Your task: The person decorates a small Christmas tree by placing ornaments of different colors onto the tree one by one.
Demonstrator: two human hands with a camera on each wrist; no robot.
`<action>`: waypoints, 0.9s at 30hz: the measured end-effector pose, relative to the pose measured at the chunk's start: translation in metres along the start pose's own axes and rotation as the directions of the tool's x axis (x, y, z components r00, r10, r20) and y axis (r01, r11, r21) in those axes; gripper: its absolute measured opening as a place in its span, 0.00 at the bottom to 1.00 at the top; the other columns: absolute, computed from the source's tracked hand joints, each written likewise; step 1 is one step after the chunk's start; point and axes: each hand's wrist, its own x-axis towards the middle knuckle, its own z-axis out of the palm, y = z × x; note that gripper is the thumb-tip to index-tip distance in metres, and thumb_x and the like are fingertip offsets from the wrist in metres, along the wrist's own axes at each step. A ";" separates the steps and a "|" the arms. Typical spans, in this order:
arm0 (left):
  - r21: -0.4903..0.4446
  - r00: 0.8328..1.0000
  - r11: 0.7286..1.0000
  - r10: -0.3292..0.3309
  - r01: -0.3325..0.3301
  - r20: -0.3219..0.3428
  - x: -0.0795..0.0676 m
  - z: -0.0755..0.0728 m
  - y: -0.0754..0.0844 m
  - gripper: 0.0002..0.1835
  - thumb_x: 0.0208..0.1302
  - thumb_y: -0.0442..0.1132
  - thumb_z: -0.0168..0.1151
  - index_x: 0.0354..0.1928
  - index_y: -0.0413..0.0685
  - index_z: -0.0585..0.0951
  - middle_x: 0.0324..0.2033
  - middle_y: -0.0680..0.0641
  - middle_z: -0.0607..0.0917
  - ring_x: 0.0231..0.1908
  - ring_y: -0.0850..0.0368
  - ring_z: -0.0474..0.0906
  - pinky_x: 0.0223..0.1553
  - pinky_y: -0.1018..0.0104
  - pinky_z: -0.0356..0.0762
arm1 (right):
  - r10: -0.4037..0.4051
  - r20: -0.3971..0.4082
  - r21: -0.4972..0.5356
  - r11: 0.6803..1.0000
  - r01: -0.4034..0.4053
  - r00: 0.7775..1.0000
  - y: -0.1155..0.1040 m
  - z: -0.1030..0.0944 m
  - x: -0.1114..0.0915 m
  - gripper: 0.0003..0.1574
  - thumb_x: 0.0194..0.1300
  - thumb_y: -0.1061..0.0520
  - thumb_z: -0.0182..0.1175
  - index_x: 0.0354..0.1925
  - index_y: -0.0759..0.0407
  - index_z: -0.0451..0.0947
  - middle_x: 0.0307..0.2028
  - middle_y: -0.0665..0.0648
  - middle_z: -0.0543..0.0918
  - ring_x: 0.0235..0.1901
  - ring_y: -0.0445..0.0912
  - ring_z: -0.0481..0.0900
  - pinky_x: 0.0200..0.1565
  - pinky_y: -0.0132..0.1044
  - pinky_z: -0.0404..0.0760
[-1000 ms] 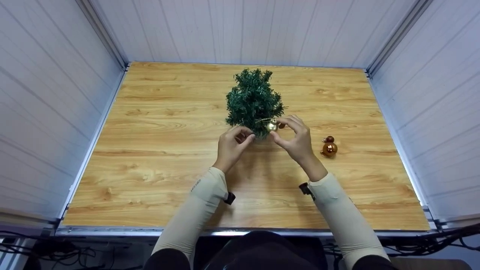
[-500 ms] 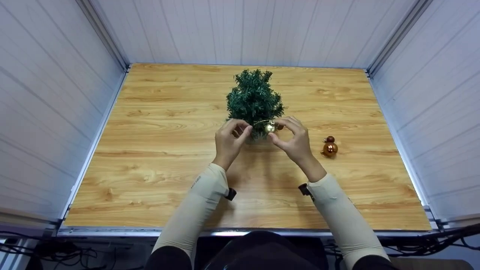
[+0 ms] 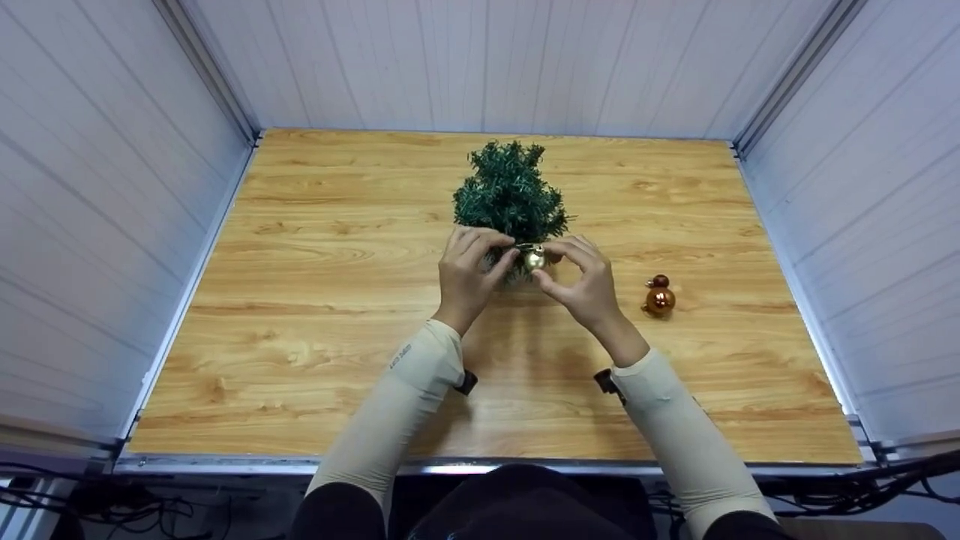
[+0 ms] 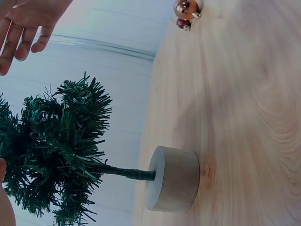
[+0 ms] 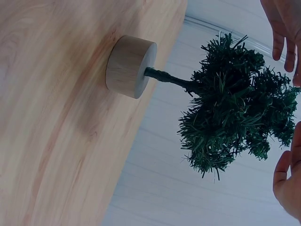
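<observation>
Right hand (image 3: 589,286) pinches the ball (image 3: 535,259); left hand (image 3: 466,276), fingers narrow, perhaps its cord (image 3: 528,247); loosened, it could roll off the desk's (image 3: 285,375) near edge

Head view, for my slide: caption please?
Right hand holding a gold bauble in front of a green tree, left hand close by.

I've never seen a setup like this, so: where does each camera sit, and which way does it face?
Head: on the head, facing forward and down at the tree, gold ornament and tabletop; left hand, right hand and sleeves show.
Left wrist: worn there, facing the tree and its round base, image turned sideways; parts of both hands show.
Right wrist: worn there, facing the same tree and base, turned the other way; parts of both hands show.
Head and left wrist share the amber ornament.
</observation>
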 end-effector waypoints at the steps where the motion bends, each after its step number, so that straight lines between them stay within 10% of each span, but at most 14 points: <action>1: 0.000 1.000 1.000 0.001 -0.001 0.000 0.000 0.000 0.000 0.06 0.61 0.42 0.70 0.37 0.49 0.86 0.36 0.51 0.87 0.42 0.55 0.78 0.50 0.63 0.74 | -0.001 0.000 0.000 1.000 0.001 1.000 0.000 0.001 0.000 0.19 0.50 0.64 0.73 0.43 0.64 0.84 0.36 0.60 0.86 0.36 0.50 0.80 0.45 0.38 0.76; 27: -0.035 0.998 0.997 0.062 -0.062 -0.015 0.024 -0.009 0.000 0.03 0.60 0.37 0.70 0.35 0.49 0.86 0.35 0.50 0.88 0.40 0.54 0.78 0.49 0.62 0.72 | 0.003 0.067 0.024 1.000 -0.005 0.998 -0.035 0.005 -0.002 0.17 0.48 0.73 0.70 0.40 0.72 0.82 0.33 0.66 0.84 0.31 0.60 0.78 0.39 0.53 0.76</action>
